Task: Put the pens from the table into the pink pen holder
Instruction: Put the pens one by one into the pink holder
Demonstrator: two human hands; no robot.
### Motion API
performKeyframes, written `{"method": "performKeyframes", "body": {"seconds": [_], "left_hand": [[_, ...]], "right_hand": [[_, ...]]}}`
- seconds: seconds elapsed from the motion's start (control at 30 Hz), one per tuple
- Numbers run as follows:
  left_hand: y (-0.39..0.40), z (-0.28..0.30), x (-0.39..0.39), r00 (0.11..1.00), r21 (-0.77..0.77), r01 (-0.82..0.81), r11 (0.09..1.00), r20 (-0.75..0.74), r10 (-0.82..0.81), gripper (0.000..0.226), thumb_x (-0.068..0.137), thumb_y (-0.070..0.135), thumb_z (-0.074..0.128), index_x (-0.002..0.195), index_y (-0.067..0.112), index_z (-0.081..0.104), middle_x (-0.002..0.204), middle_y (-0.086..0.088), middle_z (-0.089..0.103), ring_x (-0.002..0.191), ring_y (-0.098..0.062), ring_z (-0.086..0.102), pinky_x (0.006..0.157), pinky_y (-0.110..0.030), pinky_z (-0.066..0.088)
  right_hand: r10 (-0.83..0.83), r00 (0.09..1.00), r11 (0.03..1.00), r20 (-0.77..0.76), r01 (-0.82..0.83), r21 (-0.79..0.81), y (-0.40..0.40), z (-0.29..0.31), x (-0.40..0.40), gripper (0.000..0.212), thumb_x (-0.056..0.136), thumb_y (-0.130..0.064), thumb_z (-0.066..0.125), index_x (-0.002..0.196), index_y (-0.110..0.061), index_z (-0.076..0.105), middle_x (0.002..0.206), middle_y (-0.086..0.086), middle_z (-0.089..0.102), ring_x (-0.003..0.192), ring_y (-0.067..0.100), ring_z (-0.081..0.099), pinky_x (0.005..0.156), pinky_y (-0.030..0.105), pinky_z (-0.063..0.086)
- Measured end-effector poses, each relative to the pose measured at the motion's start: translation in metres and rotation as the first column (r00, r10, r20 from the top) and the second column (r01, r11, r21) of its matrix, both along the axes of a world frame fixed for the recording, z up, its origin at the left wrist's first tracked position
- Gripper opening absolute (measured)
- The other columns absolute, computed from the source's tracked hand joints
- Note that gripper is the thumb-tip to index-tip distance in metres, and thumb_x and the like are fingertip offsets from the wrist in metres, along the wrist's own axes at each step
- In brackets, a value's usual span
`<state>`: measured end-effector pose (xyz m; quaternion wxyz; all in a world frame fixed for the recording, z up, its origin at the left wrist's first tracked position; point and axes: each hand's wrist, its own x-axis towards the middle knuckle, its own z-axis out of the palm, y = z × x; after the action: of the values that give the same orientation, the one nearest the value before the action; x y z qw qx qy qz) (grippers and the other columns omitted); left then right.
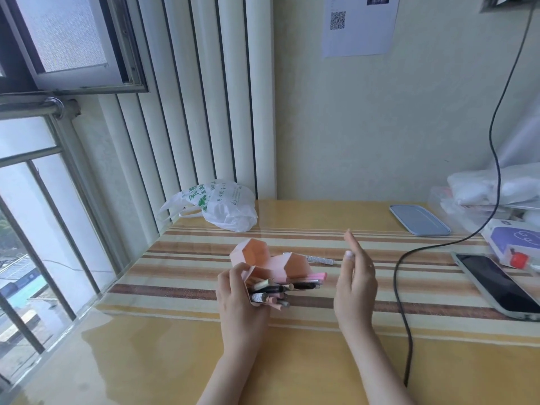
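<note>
The pink pen holder (257, 255), made of hexagonal compartments, lies tilted on the striped table (321, 346) with its openings facing me. Several pens (280, 289) stick out of its lower compartments toward the right. My left hand (238, 299) grips the holder's lower left part, fingers curled over its edge. My right hand (355, 282) hovers to the right of the pens with straight fingers, holding nothing. One glittery silver pen (320, 260) lies on the table just behind the holder, apart from both hands.
A white plastic bag (222, 209) sits at the back left. A blue lid (419, 219) lies at the back right. A black cable (401, 287) runs down the table right of my hand. A phone (493, 283) and a purple box (514, 241) lie far right.
</note>
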<state>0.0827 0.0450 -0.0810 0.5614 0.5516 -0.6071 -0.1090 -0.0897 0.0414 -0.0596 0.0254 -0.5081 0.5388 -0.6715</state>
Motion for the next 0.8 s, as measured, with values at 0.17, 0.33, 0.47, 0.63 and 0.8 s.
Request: {"method": "performKeyframes", "body": {"seconds": [0.17, 0.33, 0.47, 0.63, 0.8], "left_hand": [[0.002, 0.003, -0.001, 0.999, 0.015, 0.017, 1.0, -0.051, -0.016, 0.068, 0.058, -0.003, 0.07, 0.114, 0.026, 0.044, 0.104, 0.022, 0.035, 0.099, -0.009, 0.039, 0.082, -0.034, 0.041], [0.002, 0.003, 0.0, 0.997, 0.021, 0.021, 1.0, -0.077, -0.019, 0.069, 0.058, -0.004, 0.068, 0.114, 0.027, 0.044, 0.109, 0.023, 0.036, 0.098, -0.005, 0.038, 0.082, -0.029, 0.037], [0.002, 0.004, 0.0, 0.997, 0.039, 0.03, 0.999, -0.078, -0.027, 0.071, 0.057, -0.005, 0.068, 0.113, 0.03, 0.043, 0.11, 0.026, 0.035, 0.099, 0.008, 0.037, 0.082, -0.027, 0.037], [0.003, 0.005, 0.0, 0.995, 0.048, 0.031, 0.998, -0.092, -0.026, 0.069, 0.059, -0.003, 0.068, 0.111, 0.033, 0.041, 0.108, 0.028, 0.035, 0.103, 0.007, 0.038, 0.08, -0.025, 0.034], [0.004, 0.009, -0.001, 0.991, 0.043, 0.013, 0.999, -0.133, -0.007, 0.057, 0.064, 0.009, 0.067, 0.111, 0.031, 0.042, 0.106, 0.014, 0.039, 0.1, -0.009, 0.038, 0.077, -0.025, 0.031]], "right_hand": [[0.073, 0.95, 0.858, -0.303, 0.096, 0.505, -0.024, -0.019, -0.007, 0.052, 0.101, -0.015, 0.03, 0.15, -0.021, 0.015, 0.151, 0.0, 0.037, 0.145, 0.02, 0.018, 0.114, 0.043, 0.023], [0.255, 0.858, 0.638, -0.447, 0.198, 0.744, -0.031, -0.02, -0.003, 0.061, 0.098, -0.017, 0.026, 0.151, -0.023, -0.002, 0.16, -0.007, 0.008, 0.147, 0.021, 0.001, 0.117, 0.051, 0.006], [0.153, 0.811, 0.672, -0.565, 0.334, 0.661, -0.036, -0.019, -0.004, 0.056, 0.094, -0.017, 0.035, 0.148, -0.019, 0.021, 0.147, 0.003, 0.032, 0.129, 0.025, 0.033, 0.107, 0.039, 0.028], [0.05, 0.84, 0.717, -0.541, 0.347, 0.605, -0.038, -0.022, -0.002, 0.018, 0.094, -0.017, 0.043, 0.109, -0.019, 0.054, 0.115, 0.006, 0.049, 0.106, 0.026, 0.043, 0.086, 0.034, 0.037], [0.085, 0.982, 0.897, -0.168, -0.001, 0.442, -0.032, -0.018, -0.006, 0.01, 0.088, -0.011, 0.06, 0.091, -0.02, 0.056, 0.087, -0.001, 0.064, 0.079, 0.018, 0.058, 0.06, 0.024, 0.042]]}}
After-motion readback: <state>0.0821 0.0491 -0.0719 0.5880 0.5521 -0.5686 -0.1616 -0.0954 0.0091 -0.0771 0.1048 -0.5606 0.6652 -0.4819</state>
